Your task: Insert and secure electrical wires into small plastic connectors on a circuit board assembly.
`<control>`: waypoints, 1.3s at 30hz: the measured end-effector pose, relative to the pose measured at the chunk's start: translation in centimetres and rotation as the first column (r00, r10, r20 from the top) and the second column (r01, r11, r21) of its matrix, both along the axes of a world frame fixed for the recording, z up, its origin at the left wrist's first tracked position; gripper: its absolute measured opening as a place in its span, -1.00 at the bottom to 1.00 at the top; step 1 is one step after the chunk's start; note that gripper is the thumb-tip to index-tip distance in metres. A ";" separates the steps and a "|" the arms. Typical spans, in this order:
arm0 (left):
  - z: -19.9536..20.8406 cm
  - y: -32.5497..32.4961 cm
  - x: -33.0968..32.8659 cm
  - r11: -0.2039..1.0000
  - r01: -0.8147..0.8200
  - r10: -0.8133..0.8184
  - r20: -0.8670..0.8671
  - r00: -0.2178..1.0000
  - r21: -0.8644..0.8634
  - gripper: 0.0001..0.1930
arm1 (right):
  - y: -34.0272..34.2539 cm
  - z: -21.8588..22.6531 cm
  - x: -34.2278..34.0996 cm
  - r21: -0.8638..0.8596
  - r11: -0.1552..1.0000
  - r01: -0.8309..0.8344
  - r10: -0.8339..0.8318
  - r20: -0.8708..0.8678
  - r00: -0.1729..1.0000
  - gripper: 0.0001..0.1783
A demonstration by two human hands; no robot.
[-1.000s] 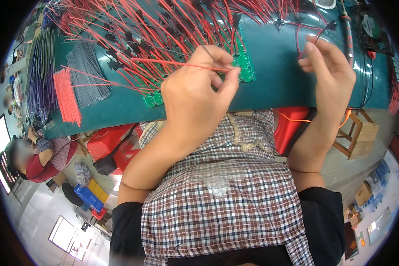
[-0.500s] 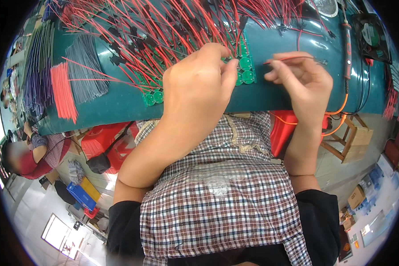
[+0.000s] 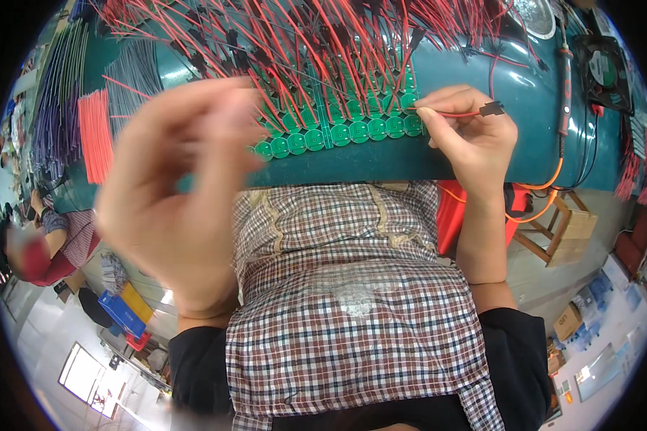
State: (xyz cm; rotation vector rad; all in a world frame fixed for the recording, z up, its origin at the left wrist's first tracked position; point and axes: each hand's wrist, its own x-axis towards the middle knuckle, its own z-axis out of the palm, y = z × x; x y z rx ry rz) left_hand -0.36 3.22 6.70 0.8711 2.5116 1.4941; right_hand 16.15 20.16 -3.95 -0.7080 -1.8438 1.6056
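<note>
In a pinch between thumb and fingers, my right hand point(image 3: 474, 140) holds a red and black wire lead with a black plug point(image 3: 492, 109) at its outer end. The lead's other end lies close to the right edge of a panel of round green circuit boards point(image 3: 358, 132). Many red and black leads point(image 3: 295, 57) with black plugs rise from this panel and spread over it. My left hand point(image 3: 169, 194) is raised off the bench, left of the panel, and smeared by motion. Whether its fingers hold anything is unclear.
Bundles of red wires point(image 3: 95, 136), grey wires point(image 3: 138, 72) and purple wires point(image 3: 61, 108) lie at the left. At the right are a soldering iron point(image 3: 565, 93) with an orange cable, a black fan point(image 3: 602, 72) and a round metal dish point(image 3: 538, 18). A person point(image 3: 32, 251) sits far left.
My left hand has moved away from the boards, to the left and upward, uncovering the panel's front row. My right hand has shifted slightly left with the lead, whose plug now shows clearly.
</note>
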 end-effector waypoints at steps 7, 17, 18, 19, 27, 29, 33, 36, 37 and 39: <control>-1.5 -9.6 -12.5 0.881 -0.450 0.416 -0.214 0.884 -0.145 -0.75 | -0.1 0.2 -0.1 0.014 1.000 0.009 -0.009 0.024 1.000 -0.88; -9.3 -24.2 -25.2 0.444 -0.521 0.190 -0.492 0.850 -0.729 -0.63 | -0.2 0.0 -0.2 0.042 0.999 0.033 -0.033 0.008 0.999 -0.86; -10.5 -26.7 -26.8 0.546 -0.444 0.224 -0.387 0.894 -0.710 -0.64 | -0.3 0.1 -0.4 0.027 0.999 0.026 -0.026 0.003 1.000 -0.85; -10.8 -26.8 -27.1 0.649 -0.358 0.234 -0.271 0.934 -0.671 -0.66 | -0.3 0.1 -0.4 0.015 0.999 0.029 -0.029 0.003 1.000 -0.85; -11.1 -26.3 -26.6 0.708 -0.316 0.194 -0.256 0.947 -0.631 -0.66 | -0.4 0.0 -0.3 0.049 0.997 0.063 -0.065 0.043 0.997 -0.88; -10.6 -25.6 -26.2 0.697 -0.318 0.181 -0.272 0.945 -0.642 -0.66 | -0.5 0.0 -0.3 0.054 0.996 0.070 -0.072 0.051 0.996 -0.88; -9.2 -23.4 -24.9 0.618 -0.408 0.172 -0.391 0.904 -0.672 -0.68 | -0.7 0.0 -0.6 0.115 0.988 0.101 -0.109 0.062 0.992 -0.89; -8.5 -21.8 -24.1 0.714 -0.363 0.241 -0.277 0.930 -0.599 -0.68 | -0.6 0.0 -0.6 0.185 0.977 0.102 -0.114 0.058 0.992 -0.87; -8.3 -21.1 -23.7 0.808 -0.286 0.261 -0.122 0.958 -0.515 -0.68 | -0.6 0.0 -0.6 0.232 0.968 0.095 -0.109 0.052 0.993 -0.87; -7.8 -17.5 -21.5 0.831 -0.253 0.258 -0.059 0.964 -0.496 -0.69 | -0.4 0.1 -0.5 0.279 0.957 0.079 -0.105 0.078 0.991 -0.85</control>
